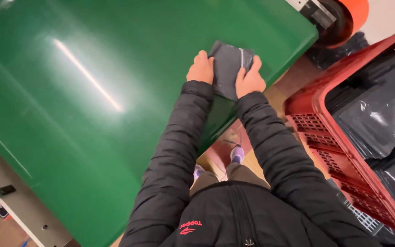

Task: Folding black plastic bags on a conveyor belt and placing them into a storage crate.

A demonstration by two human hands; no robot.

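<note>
One grey parcel bag (228, 68), gripped by two hands, left (200, 68), right (250, 80), over one green table (92, 91)

A broad, glossy green surface (92, 91) slants across the view, bearing one small dark grey plastic packet (228, 68) near its right edge, while beside it a red plastic crate (318, 132) on the floor holds a heap of dark plastic bags (380, 119)
</note>
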